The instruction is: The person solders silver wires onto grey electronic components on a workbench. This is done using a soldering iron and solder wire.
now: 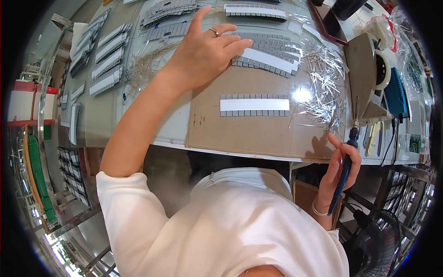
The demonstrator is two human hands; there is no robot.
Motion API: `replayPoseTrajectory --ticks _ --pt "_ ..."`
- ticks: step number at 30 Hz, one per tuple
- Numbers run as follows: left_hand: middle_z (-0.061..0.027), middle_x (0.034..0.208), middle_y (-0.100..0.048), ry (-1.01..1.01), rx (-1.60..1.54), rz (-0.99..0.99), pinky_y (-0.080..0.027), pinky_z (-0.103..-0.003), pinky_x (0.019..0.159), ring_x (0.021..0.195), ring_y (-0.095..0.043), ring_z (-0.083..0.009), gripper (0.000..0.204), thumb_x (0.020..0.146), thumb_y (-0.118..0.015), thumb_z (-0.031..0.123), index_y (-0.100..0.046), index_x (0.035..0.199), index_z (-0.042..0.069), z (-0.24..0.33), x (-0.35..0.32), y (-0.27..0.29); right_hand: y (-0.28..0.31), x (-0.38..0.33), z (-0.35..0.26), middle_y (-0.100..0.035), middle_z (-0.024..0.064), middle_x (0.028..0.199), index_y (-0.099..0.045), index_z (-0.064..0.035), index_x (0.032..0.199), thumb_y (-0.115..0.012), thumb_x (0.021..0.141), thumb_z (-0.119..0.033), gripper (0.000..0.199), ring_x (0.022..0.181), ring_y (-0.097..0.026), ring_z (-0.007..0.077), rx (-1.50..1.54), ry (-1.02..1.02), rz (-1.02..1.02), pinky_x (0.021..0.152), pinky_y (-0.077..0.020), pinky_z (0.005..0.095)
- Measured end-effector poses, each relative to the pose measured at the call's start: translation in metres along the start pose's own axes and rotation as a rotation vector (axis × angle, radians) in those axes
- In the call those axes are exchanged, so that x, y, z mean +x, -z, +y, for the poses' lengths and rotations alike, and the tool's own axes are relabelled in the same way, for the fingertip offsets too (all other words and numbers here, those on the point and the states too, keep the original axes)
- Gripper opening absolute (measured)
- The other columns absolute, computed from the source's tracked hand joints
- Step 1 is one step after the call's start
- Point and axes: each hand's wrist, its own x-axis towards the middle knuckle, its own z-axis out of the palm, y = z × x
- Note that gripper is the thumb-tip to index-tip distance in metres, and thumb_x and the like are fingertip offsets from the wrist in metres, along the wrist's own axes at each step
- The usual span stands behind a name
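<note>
My left hand (203, 53) is stretched out over the far middle of the bench. Its fingers are spread, with some fingertips at the edge of a pile of grey segmented strips with white bands (267, 60); whether they touch it I cannot tell. My right hand (344, 161), at the bench's front edge, grips a dark blue soldering iron (347, 168) with its tip pointing up. A single grey strip with a white middle band (254, 106) lies flat on a brown cardboard sheet (244, 138), between my hands. Thin silver wire pins (323, 69) are heaped right of it.
More grey strips stand in rows (108, 60) at the left and in stacks (168, 11) at the back. Loose pins (145, 69) lie beneath my left forearm. A beige device with a dial (369, 78) and a blue sponge-like block (399, 92) stand right. A black fan (376, 240) is below.
</note>
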Motion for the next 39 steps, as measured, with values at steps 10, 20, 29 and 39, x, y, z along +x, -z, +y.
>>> replayPoseTrajectory --ticks 10,20,29,39 --pt "0.0019 0.104 -0.067 0.241 -0.372 -0.257 -0.017 -0.052 0.115 0.117 -0.055 -0.0163 0.060 0.074 -0.066 0.008 -0.054 0.132 0.017 0.003 0.006 0.029 0.001 -0.003 -0.002 -0.073 0.0143 0.097 -0.049 -0.0062 0.107 -0.049 0.096 -0.010 0.011 0.093 -0.062 0.0116 0.022 -0.024 0.058 0.111 -0.0231 0.0362" --pt "-0.0079 0.148 -0.041 0.247 -0.308 -0.299 -0.010 -0.056 0.114 0.141 -0.031 -0.0243 0.063 0.088 -0.061 0.038 -0.041 0.143 0.013 0.070 -0.022 0.019 0.003 -0.004 -0.002 -0.070 0.0215 0.100 -0.048 -0.0039 0.110 -0.047 0.098 -0.008 0.012 0.095 -0.061 0.0140 0.062 0.045 -0.014 0.089 -0.0397 0.0252" --pt "-0.0096 0.150 -0.037 0.233 -0.403 -0.307 -0.009 -0.061 0.112 0.141 -0.029 -0.0276 0.068 0.087 -0.059 0.048 -0.043 0.140 0.010 0.100 -0.042 0.040 0.001 -0.002 0.000 -0.070 0.0216 0.099 -0.048 -0.0037 0.110 -0.047 0.099 -0.014 0.015 0.091 -0.060 0.0109 0.049 0.000 -0.003 0.081 -0.0391 0.0214" --pt "-0.0074 0.145 -0.043 0.272 -0.263 -0.284 -0.006 -0.057 0.114 0.141 -0.029 -0.0264 0.063 0.093 -0.052 0.045 -0.038 0.143 0.009 0.061 -0.026 0.017 -0.004 0.001 -0.006 -0.071 0.0195 0.098 -0.048 -0.0049 0.109 -0.048 0.100 -0.018 0.016 0.075 -0.049 0.0047 0.035 0.000 -0.020 0.072 -0.0357 0.0187"
